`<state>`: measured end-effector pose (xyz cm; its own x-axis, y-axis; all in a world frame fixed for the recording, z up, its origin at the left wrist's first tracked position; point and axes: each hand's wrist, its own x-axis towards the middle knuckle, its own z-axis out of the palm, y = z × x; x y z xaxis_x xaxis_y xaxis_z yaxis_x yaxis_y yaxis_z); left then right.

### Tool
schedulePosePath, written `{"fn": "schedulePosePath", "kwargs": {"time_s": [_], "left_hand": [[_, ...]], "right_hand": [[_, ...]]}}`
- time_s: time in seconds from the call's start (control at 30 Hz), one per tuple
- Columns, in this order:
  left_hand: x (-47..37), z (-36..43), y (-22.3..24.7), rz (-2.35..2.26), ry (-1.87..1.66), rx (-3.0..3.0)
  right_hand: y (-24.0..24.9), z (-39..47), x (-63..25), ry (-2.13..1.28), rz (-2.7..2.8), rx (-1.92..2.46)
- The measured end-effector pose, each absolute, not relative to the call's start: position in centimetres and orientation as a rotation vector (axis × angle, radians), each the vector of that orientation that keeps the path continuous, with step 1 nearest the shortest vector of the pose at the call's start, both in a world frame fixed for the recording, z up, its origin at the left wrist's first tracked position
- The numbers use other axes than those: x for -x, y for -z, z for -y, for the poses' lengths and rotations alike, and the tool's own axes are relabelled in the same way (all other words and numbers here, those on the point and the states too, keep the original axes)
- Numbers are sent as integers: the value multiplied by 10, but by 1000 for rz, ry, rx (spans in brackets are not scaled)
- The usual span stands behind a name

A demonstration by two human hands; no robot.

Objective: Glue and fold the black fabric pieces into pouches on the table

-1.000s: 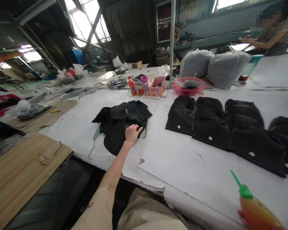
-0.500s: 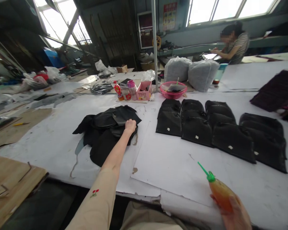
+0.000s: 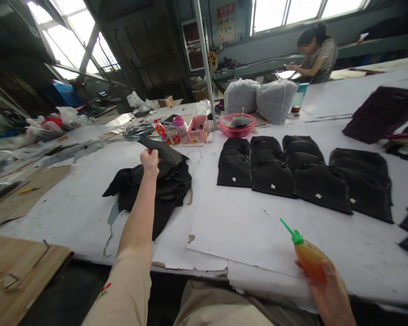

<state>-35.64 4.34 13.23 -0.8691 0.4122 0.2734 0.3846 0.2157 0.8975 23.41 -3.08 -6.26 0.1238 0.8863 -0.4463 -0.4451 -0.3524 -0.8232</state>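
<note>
Head view, looking down a long paper-covered table (image 3: 245, 226). Left hand (image 3: 150, 161) was closed in a pinch on a black cut piece (image 3: 163, 151), lifted clear of the heap of black pieces (image 3: 149, 190) that lay on the table directly beneath it. Right hand (image 3: 329, 294), at the lower right near the table's front edge, was wrapped around the body of an orange squeeze bottle (image 3: 309, 258); its green nozzle (image 3: 290, 231) pointed up and to the left, over the paper. To the right of the heap, well apart from both hands, overlapping rows of flat black panels (image 3: 302, 172) lay on the table, several bearing a small pale tag whose marking was too small to read. Behind the heap stood a pink box (image 3: 196, 131) with print that could not be read, two small bottles (image 3: 172, 130) with red labels, likewise illegible, and a pink basin (image 3: 238, 127). A red poster (image 3: 225, 22) on the far wall carried writing too blurred to make out. Another person (image 3: 314, 52) sat at a far bench.
</note>
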Motion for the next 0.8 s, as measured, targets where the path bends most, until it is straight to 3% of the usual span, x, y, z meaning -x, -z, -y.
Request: {"fn": "schedulePosePath", "kwargs": {"time_s": [0.13, 0.33, 0.47, 0.6, 0.8], "left_hand": [[306, 14, -130, -2016, -1978, -609], [131, 118, -44, -1229, -1738, -185], [50, 164, -15, -1229, -1382, -6], [36, 181, -10, -1324, -980, -73], [44, 175, -9, -1421, -880, -297]], "right_hand": [[62, 32, -233, -1509, 527, 1225], [44, 35, -224, -1482, 545, 1208], [37, 36, -222, -1486, 547, 1207], [34, 37, -219, -1474, 533, 1208], [28, 40, -215, -1462, 544, 1172]]}}
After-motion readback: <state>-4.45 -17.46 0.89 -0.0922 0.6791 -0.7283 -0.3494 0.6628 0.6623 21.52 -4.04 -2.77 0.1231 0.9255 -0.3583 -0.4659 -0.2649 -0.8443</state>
